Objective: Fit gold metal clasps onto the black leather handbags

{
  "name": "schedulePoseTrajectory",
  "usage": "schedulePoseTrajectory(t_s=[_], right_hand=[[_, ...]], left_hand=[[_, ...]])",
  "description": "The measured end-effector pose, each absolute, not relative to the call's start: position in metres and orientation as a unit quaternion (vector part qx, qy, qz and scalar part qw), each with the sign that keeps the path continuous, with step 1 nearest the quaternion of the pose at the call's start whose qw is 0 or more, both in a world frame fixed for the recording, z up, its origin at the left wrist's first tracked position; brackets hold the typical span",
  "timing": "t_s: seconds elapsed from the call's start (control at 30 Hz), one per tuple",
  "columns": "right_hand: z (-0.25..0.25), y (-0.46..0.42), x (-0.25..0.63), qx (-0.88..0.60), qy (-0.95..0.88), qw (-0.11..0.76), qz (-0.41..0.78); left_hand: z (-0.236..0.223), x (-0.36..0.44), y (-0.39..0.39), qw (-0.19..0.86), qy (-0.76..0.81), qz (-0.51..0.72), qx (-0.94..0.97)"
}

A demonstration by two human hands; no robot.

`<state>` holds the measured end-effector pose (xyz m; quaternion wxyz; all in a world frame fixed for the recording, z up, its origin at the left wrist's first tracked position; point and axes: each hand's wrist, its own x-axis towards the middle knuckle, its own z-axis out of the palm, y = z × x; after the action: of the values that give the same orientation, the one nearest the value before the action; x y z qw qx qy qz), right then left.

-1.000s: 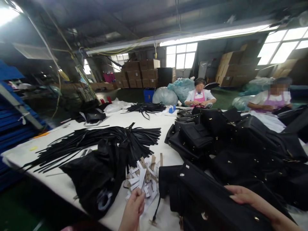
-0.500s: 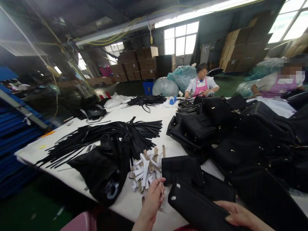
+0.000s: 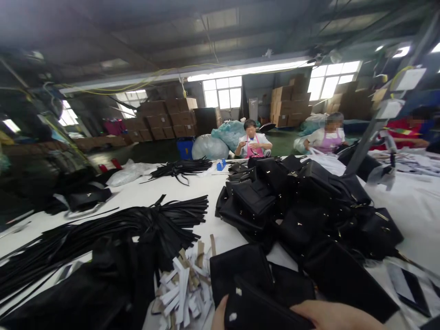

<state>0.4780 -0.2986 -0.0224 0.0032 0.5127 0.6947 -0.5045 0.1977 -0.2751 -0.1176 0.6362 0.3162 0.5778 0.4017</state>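
Note:
At the bottom of the view a black bag (image 3: 263, 302), with two small pale marks on its left end, is between my hands. My right hand (image 3: 333, 315) grips its right side, thumb across the top. At its left end, my left hand (image 3: 219, 316) is closed on the edge; most of its fingers are hidden under the bag or below the frame. Just beyond lies another black flat bag (image 3: 240, 268). Left of my left hand is a heap of white and tan paper strips (image 3: 184, 288).
Many black bags with gold hardware (image 3: 295, 215) are piled on the right of the white table (image 3: 137, 190). Bundles of black straps (image 3: 137, 220) and a black bag-like heap (image 3: 103, 284) lie left. A phone-like object (image 3: 409, 284) is right. Co-workers (image 3: 253, 140) sit across.
The view has turned right and tilted up. My left hand, apart from the bag before, has come to its left end. My right hand keeps its hold.

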Motion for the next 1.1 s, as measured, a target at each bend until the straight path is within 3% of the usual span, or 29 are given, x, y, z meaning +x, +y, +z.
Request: schedulePoseTrajectory(t_s=[0.13,0.33,0.47,0.7,0.9,1.1], right_hand=[[0.001,-0.291,0.466,0.499,0.727,0.015,-0.471],[-0.017,-0.307,0.459,0.460,0.594,-0.116,-0.650],[-0.034,-0.325,0.462,0.431,0.486,-0.149,-0.745],[-0.027,-0.329,0.460,0.416,0.505,-0.155,-0.740],[-0.023,-0.325,0.458,0.407,0.543,-0.136,-0.721],[-0.026,-0.321,0.459,0.391,0.479,-0.135,-0.775]], left_hand=[[-0.090,0.211,-0.258,0.636,0.535,0.426,0.357],[-0.078,0.198,-0.247,0.544,0.583,0.468,0.380],[-0.060,0.185,-0.262,0.475,0.613,0.469,0.423],[-0.011,0.184,-0.283,0.332,0.573,0.323,0.676],[-0.011,0.188,-0.281,0.373,0.587,0.259,0.671],[-0.009,0.181,-0.279,0.518,0.537,0.288,0.600]])
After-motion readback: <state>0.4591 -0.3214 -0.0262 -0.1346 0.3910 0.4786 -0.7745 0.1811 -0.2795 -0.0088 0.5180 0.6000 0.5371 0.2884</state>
